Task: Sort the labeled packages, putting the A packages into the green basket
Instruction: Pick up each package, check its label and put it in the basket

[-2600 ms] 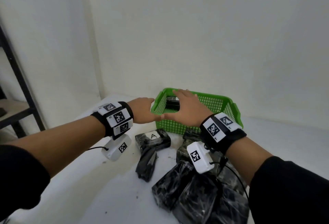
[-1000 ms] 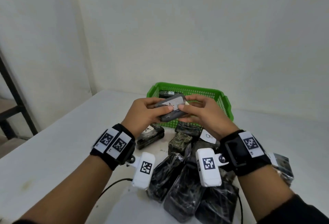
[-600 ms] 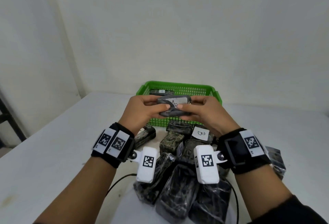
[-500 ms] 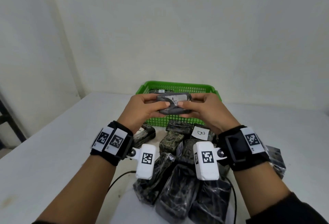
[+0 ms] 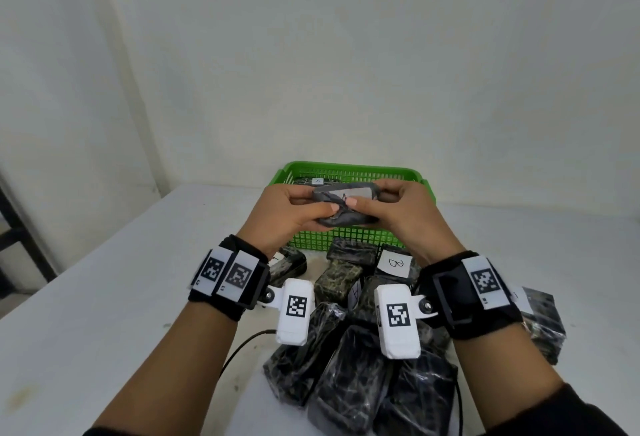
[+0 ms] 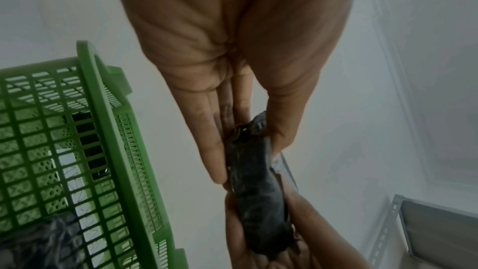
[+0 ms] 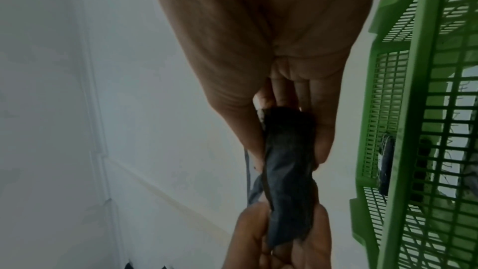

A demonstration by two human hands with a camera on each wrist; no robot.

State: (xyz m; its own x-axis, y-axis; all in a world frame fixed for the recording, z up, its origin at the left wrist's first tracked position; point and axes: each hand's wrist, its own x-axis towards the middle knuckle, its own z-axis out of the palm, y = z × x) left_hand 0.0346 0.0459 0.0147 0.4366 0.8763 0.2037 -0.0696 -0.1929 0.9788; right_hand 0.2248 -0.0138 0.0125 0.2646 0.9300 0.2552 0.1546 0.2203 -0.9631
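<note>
My left hand (image 5: 289,216) and right hand (image 5: 393,216) both pinch one dark package (image 5: 344,205), held just before the green basket (image 5: 349,240).

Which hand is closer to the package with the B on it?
Right. The right hand is just above the B package; the left hand is higher and off to its left. Both grip the held package.
</note>
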